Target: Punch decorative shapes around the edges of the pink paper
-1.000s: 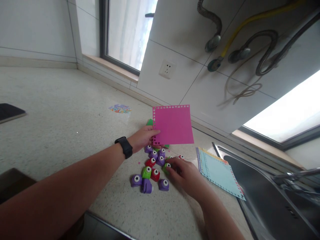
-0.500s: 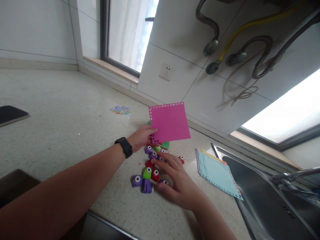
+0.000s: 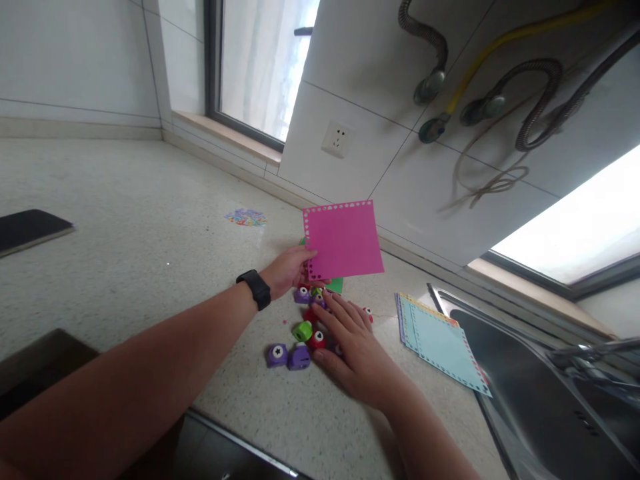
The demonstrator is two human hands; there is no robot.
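My left hand (image 3: 289, 268), with a black watch on the wrist, grips the lower left corner of a pink paper square (image 3: 343, 240) and holds it up above the counter; its top and left edges carry punched holes. My right hand (image 3: 351, 347) lies flat with fingers spread over a cluster of several small craft punches, purple (image 3: 277, 354), green (image 3: 302, 331) and red (image 3: 317, 341), and hides some of them. A green sheet (image 3: 335, 285) peeks out under the pink paper.
A stack of coloured sheets with a light blue one on top (image 3: 439, 341) lies right of the punches, beside a steel sink (image 3: 540, 393). Paper confetti (image 3: 245, 217) sits farther back. A dark phone (image 3: 30, 227) lies far left. Wall socket (image 3: 334, 139) and hoses behind.
My right hand has moved from the right side of the punch cluster onto it, fingers spreading flat. The green punch has tipped over. The pink paper stays held up.
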